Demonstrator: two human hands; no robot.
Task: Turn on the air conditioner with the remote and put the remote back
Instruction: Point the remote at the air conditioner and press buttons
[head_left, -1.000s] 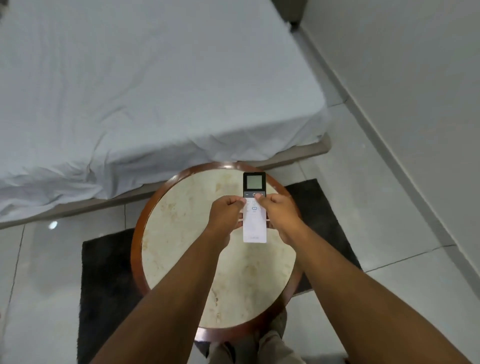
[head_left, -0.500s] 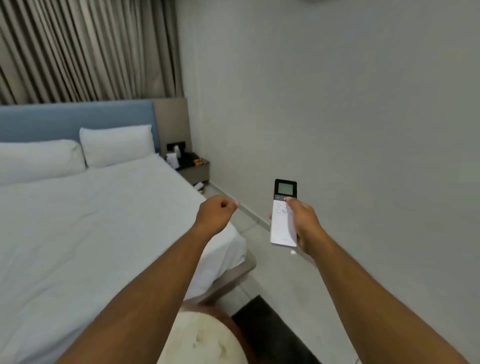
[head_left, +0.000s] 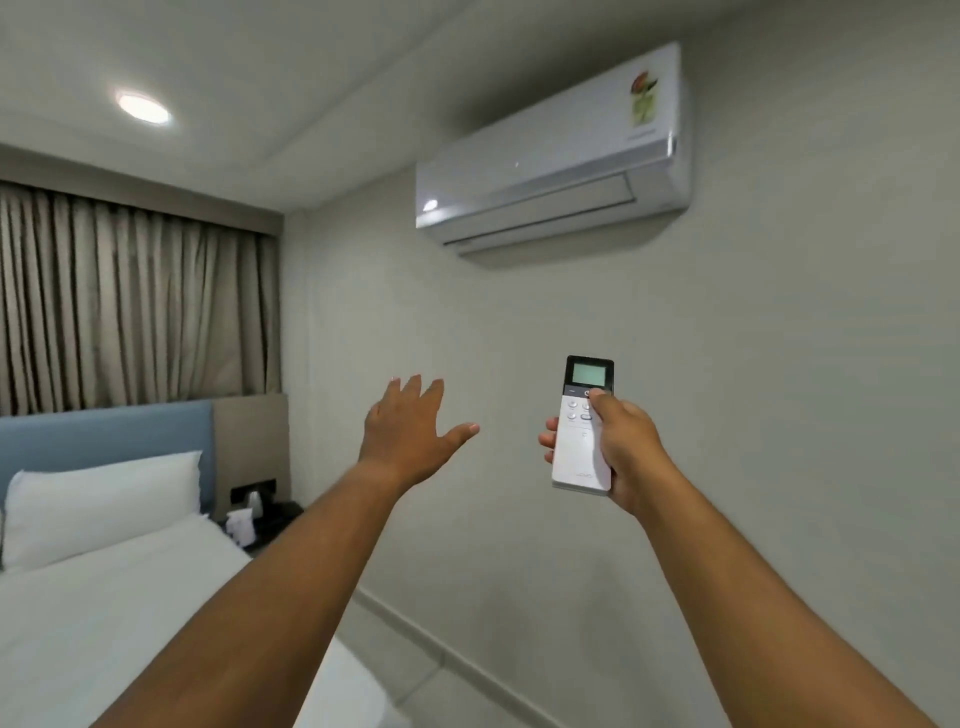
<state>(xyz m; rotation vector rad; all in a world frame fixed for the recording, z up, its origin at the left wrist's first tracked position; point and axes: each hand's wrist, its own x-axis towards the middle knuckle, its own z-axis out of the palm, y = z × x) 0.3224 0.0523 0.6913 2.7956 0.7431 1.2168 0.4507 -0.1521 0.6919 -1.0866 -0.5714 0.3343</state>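
Observation:
A white air conditioner (head_left: 556, 161) hangs high on the wall at upper right, its front flap closed. Below it, my right hand (head_left: 626, 452) grips a white remote (head_left: 581, 441) with a dark screen on top, held upright and pointing up toward the unit. The thumb rests on a button just under the screen. My left hand (head_left: 410, 431) is raised to the left of the remote, apart from it, fingers spread and holding nothing.
A bed with white sheets (head_left: 104, 613) and a pillow (head_left: 104, 504) fills the lower left, against a blue headboard (head_left: 104, 436). A nightstand (head_left: 265, 519) with small items stands in the corner. Curtains (head_left: 130, 306) cover the far wall.
The view has swung up from the round table to the wall unit. My left hand let go of the remote and opened its fingers. My right hand raised the remote toward the air conditioner.

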